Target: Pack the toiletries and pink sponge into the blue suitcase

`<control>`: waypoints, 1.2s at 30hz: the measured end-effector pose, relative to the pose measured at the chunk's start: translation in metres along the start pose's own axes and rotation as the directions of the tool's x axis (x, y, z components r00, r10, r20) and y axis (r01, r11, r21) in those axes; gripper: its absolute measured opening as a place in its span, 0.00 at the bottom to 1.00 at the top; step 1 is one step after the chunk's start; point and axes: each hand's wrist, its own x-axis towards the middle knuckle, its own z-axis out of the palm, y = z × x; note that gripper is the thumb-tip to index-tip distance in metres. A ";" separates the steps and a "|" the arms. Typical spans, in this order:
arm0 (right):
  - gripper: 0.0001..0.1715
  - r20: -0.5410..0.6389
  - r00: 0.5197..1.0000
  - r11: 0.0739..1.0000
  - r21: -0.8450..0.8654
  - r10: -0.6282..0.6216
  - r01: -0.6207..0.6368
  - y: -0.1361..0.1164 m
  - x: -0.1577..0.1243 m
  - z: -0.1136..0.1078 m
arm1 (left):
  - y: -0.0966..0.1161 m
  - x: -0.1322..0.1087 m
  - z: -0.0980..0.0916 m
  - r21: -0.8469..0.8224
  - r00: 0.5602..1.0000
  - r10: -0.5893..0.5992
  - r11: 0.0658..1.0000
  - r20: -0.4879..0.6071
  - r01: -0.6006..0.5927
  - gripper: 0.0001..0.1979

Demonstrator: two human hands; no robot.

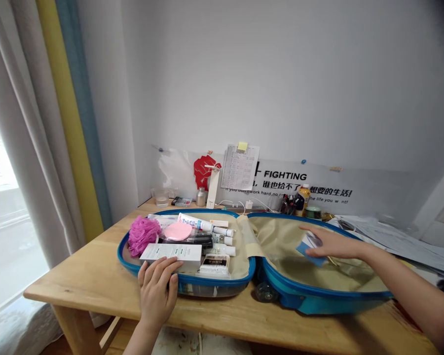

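Note:
A blue suitcase point(192, 285) lies open on a wooden table point(96, 276). Its left half holds a pink bath pouf point(143, 233), a pink round pad point(178, 230), a toothpaste tube point(194, 222), a long white box point(172, 254) and several small bottles. My left hand point(157, 291) rests on the suitcase's front rim, fingers spread and touching the white box. My right hand point(327, 243) reaches into the beige-lined right half point(281, 236) and grips a small blue and white packet point(308, 244).
Along the wall stand small bottles point(299, 199), a plastic cup point(162, 196), a jar point(201, 196) and a pinned paper sheet point(240, 166). Loose papers point(392, 236) lie at the right. Curtains point(48, 128) and a window are at the left.

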 end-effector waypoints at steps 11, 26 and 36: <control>0.61 0.144 0.807 0.819 0.049 -0.572 0.572 -0.177 0.026 0.010 | 0.001 0.001 -0.002 -0.002 1.000 -0.018 1.000 0.014 0.018 0.14; 0.54 0.115 0.778 0.786 0.062 -0.617 0.615 -0.195 0.014 0.024 | 0.002 0.003 -0.003 0.004 1.000 -0.001 1.000 0.006 0.001 0.14; 0.26 -0.710 0.621 0.935 -0.160 -0.331 0.315 -0.029 -0.095 0.075 | 0.011 0.005 -0.004 0.006 0.998 0.066 0.998 0.009 -0.066 0.12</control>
